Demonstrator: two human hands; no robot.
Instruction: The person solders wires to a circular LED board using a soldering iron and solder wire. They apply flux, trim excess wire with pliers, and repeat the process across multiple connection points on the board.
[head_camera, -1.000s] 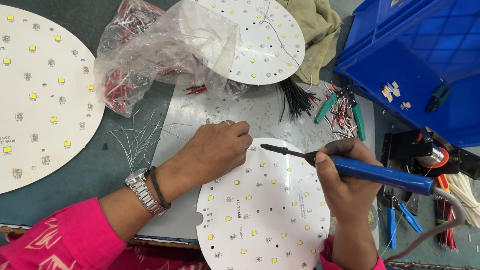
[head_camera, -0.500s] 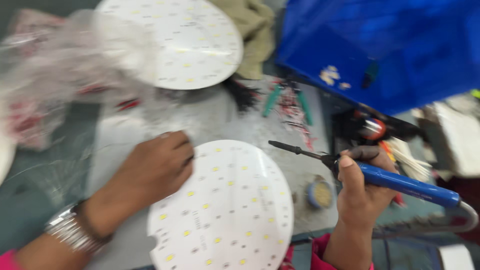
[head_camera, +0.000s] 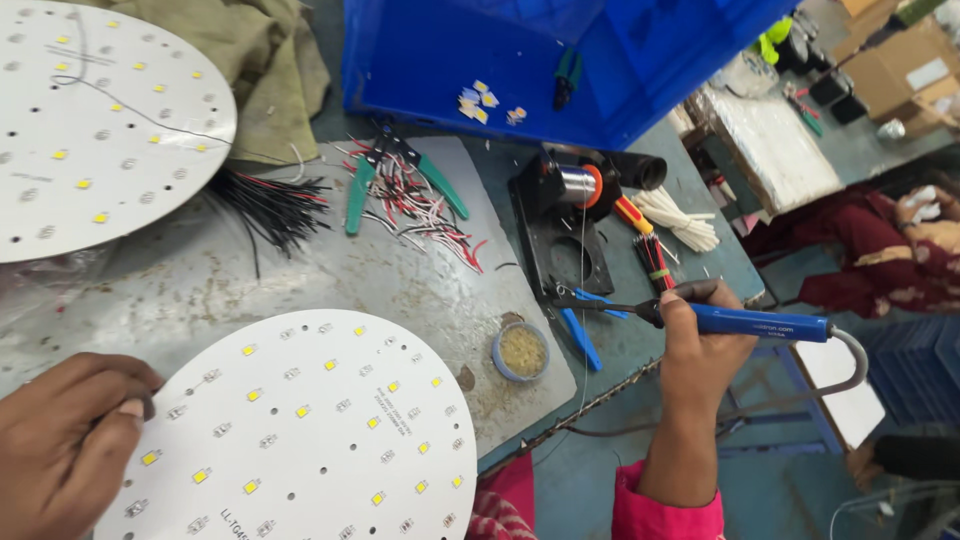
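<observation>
The thin, stiff round LED board (head_camera: 300, 430) is pinched at its rim by the left hand (head_camera: 65, 440); the blue-handled soldering iron (head_camera: 720, 320), judged light, is gripped by the right hand's (head_camera: 700, 350) closed fingers.

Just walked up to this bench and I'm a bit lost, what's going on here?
A person is working at a cluttered bench. The right hand holds a blue-handled soldering iron, its tip out over the black stand beside the small tin of flux. The left hand rests on the edge of a round white LED board. A second LED board, green-handled cutters and wire scraps lie behind.
</observation>
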